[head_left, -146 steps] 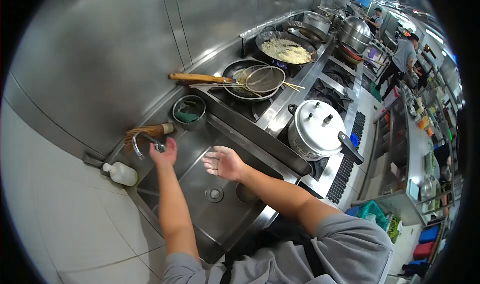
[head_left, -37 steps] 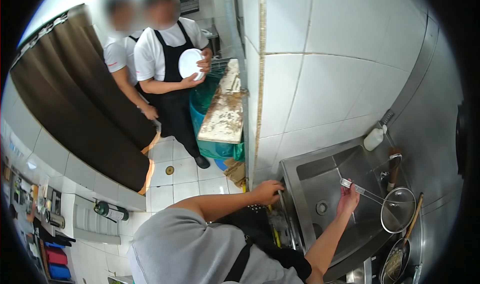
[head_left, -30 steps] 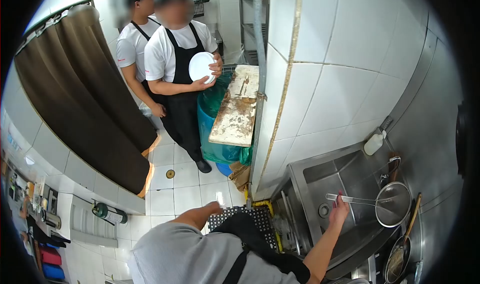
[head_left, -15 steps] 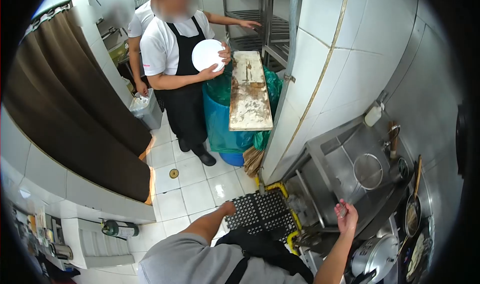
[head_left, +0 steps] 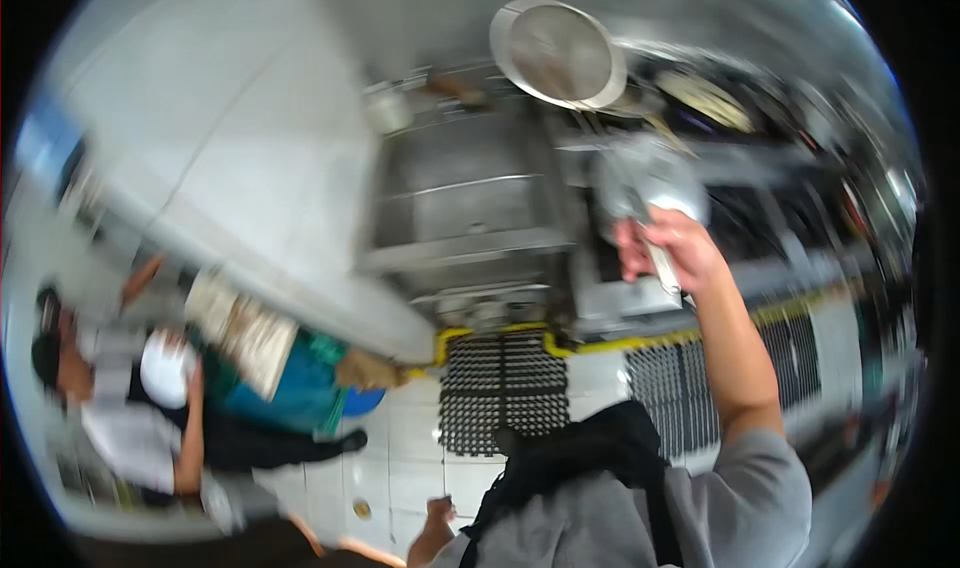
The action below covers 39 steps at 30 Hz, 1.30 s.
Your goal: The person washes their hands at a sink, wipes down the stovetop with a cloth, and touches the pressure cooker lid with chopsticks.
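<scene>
My right hand (head_left: 675, 248) is closed round the pale handle of a round mesh strainer (head_left: 558, 53). The strainer is raised, its bowl appearing above the back of the counter. Below the hand stands a blurred silver pot (head_left: 655, 173) on the stove. My left hand (head_left: 438, 513) hangs low by my apron, over the tiled floor. Its fingers look curled, with no object visible in them.
A sink (head_left: 470, 203) lies left of the stove (head_left: 760, 218). A pan with pale food (head_left: 710, 103) sits at the back. At left, a co-worker (head_left: 130, 408) holds white plates (head_left: 168, 368) near a bin (head_left: 290, 393) topped by a worn board (head_left: 245, 333). Black mats (head_left: 505, 388) cover some floor.
My view has turned right toward the stove. My right hand has carried the strainer from over the sink to above the stove. My left hand still hangs low.
</scene>
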{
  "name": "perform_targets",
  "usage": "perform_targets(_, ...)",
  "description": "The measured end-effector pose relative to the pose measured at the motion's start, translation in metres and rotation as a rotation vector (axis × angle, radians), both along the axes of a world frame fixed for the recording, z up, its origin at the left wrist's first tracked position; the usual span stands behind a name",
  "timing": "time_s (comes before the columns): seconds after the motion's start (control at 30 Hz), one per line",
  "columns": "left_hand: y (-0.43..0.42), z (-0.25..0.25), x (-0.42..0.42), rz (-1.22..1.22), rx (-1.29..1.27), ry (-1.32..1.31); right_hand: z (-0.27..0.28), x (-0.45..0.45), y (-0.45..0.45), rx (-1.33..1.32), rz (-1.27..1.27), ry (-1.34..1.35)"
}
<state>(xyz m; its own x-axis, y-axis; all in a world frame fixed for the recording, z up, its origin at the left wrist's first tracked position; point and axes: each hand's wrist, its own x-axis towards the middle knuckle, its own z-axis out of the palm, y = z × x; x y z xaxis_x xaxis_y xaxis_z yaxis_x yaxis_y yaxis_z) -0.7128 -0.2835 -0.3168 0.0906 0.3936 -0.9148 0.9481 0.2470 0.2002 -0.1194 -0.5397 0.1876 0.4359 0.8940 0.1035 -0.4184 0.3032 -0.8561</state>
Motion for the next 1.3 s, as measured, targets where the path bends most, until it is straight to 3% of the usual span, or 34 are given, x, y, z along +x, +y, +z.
perform_targets(0.1, -0.045, 0.007, 0.018, 0.203, -0.054, 0.026, 0.021, 0.016, -0.122, -0.008, -0.036, -0.031)
perform_targets(0.13, -0.034, 0.005, 0.031, -0.620, 0.094, -0.196, 0.023, 0.018, -0.162, -0.025, -0.167, -0.072)
perform_targets(0.17, -0.028, 0.010, 0.048, -1.339, 0.631, -0.348, 0.032, 0.029, -0.198, -0.031, -0.200, -0.071)
perform_targets(0.2, -0.048, 0.014, 0.075, -0.589, 0.114, -0.274, 0.032, 0.034, -0.237, -0.080, -0.274, -0.061)
perform_targets(0.23, -0.066, 0.018, 0.102, 0.283, -0.045, -0.152, 0.029, 0.038, -0.276, -0.127, -0.343, -0.049)
perform_targets(0.3, -0.084, 0.018, 0.150, 0.346, -0.266, -0.630, -0.003, 0.060, -0.362, -0.226, -0.523, -0.072)
perform_targets(0.33, -0.104, 0.014, 0.175, 0.243, -0.041, -0.487, -0.011, 0.062, -0.399, -0.237, -0.536, -0.044)
perform_targets(0.37, -0.136, 0.043, 0.219, 0.150, 0.157, -0.308, -0.017, 0.062, -0.434, -0.240, -0.559, -0.025)
perform_targets(0.5, -0.196, 0.064, 0.288, -0.052, -0.027, -0.475, -0.034, 0.062, -0.538, -0.333, -0.718, 0.054)
perform_targets(0.57, -0.217, 0.077, 0.302, -0.170, 0.079, -0.275, -0.038, 0.067, -0.568, -0.384, -0.718, 0.039)
perform_targets(0.7, -0.222, 0.058, 0.292, -0.387, -0.038, -0.118, -0.038, 0.091, -0.592, -0.570, -0.792, -0.049)
perform_targets(0.8, -0.239, 0.077, 0.296, -0.308, -0.016, -0.014, -0.053, 0.144, -0.596, -0.645, -1.153, -0.261)
perform_targets(0.83, -0.238, 0.069, 0.295, -0.084, -0.087, -0.041, -0.052, 0.165, -0.597, -0.692, -1.234, -0.377)
perform_targets(0.9, -0.241, 0.049, 0.304, -0.239, -0.088, 0.006, -0.042, 0.199, -0.585, -0.572, -1.270, -0.298)
perform_targets(0.93, -0.241, 0.037, 0.314, -0.376, -0.095, 0.036, -0.037, 0.216, -0.575, -0.576, -1.241, -0.235)
perform_targets(0.97, -0.245, 0.016, 0.322, -0.075, -0.033, -0.016, -0.031, 0.234, -0.564, -0.580, -1.213, -0.174)
perform_targets(1.07, -0.268, 0.010, 0.377, 0.012, 0.136, -0.127, -0.020, 0.297, -0.531, -0.590, -1.056, -0.174)
perform_targets(1.1, -0.267, 0.000, 0.393, 0.047, 0.036, -0.152, -0.017, 0.319, -0.520, -0.588, -1.006, -0.185)
perform_targets(1.3, -0.282, 0.035, 0.501, -0.113, -0.030, -0.294, -0.027, 0.436, -0.450, -0.573, -0.704, -0.123)
